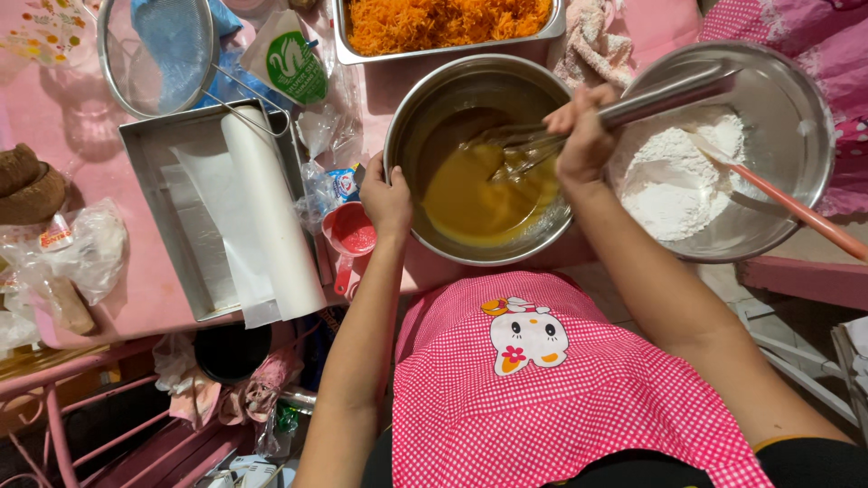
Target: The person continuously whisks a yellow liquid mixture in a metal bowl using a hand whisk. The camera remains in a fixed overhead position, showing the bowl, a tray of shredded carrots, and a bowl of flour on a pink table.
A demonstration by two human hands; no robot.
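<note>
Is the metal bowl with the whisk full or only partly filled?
Partly filled: yellow batter covers only the bottom of the bowl, with bare metal wall above it.

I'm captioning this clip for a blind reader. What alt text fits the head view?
Seen from above, a person's right hand holds a metal whisk in yellow-brown batter in a steel bowl, while the left hand grips the bowl's rim. A second bowl of flour sits to the right, a paper-lined baking tray to the left, on a pink table.

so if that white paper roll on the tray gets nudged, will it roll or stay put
The paper roll is round, so it would probably roll sideways. It looks light for its size. Its loose sheet lies flat in the baking tray, which may slow it slightly.
</note>
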